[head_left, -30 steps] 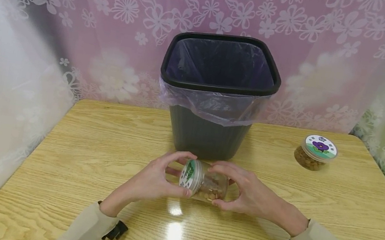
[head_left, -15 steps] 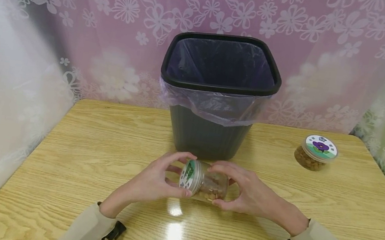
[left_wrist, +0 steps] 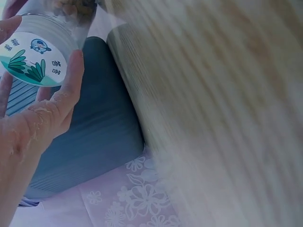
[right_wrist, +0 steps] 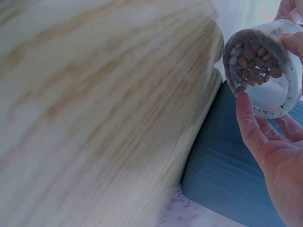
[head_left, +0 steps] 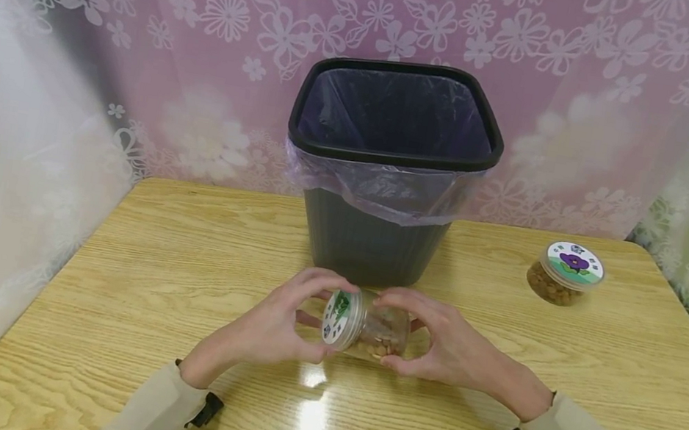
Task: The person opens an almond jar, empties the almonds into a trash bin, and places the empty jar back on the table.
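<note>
In the head view a clear jar (head_left: pixel 382 328) of brown nuts is held on its side just in front of the bin. Its lid (head_left: pixel 337 318), with a white and green label, faces left. My left hand (head_left: pixel 282 317) grips the lid's rim between thumb and fingers. Around the jar's base end, my right hand (head_left: pixel 446 340) holds the body from the right. The left wrist view shows the lid's label (left_wrist: pixel 35 59) with green leaves. Through the base in the right wrist view, nuts (right_wrist: pixel 255 61) lie to one side of the jar.
A dark bin (head_left: pixel 374 242) lined with a thin purple bag (head_left: pixel 388 188) stands behind the hands. At the back right sits a second, lower jar (head_left: pixel 565 274) with a purple flower on its lid. The wooden table (head_left: pixel 180 242) meets a pink floral curtain (head_left: pixel 237 80) behind.
The lid's label has turned a little relative to the jar, and my left fingers and thumb have shifted on the rim. My right hand stays almost still.
</note>
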{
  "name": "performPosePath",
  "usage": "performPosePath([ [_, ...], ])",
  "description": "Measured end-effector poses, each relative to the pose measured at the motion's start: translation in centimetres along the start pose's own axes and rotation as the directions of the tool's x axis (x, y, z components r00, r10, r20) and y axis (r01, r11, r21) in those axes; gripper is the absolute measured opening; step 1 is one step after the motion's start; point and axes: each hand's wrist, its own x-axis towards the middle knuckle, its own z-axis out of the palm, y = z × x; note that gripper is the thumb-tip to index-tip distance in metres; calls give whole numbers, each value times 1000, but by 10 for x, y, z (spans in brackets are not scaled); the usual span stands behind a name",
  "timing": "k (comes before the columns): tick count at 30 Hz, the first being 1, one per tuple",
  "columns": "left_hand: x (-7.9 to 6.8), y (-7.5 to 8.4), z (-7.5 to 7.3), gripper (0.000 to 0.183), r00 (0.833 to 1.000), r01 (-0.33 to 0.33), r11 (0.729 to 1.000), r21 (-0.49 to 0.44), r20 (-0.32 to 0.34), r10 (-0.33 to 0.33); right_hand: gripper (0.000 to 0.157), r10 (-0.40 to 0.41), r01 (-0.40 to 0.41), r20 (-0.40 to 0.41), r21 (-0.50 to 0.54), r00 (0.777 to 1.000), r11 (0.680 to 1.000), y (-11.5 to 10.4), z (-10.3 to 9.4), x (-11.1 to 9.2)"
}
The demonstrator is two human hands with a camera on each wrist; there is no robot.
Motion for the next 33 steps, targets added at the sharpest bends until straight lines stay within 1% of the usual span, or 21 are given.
performPosePath([
  [5,0,0,-1,84,1000,-11,1000,16,7,11,71,-6,6,-5,3,1000,1000,1,0,0],
  [17,0,3,-3,81,1000,23,999,42,14,-23,73,-12,13,-12,11,1000,1000,2,0,0],
  [23,1,3,-4,80,999,43,999,12,20,-43,74,-19,19,-18,1,1000,1000,3,0,-1],
  [30,0,4,-5,80,999,45,999,-18,30,-45,74,-10,10,-15,-9,1000,1000,1,1,-1],
  [33,0,4,-5,80,998,58,998,-32,35,-57,74,-8,8,-13,-16,1000,1000,1,1,0],
])
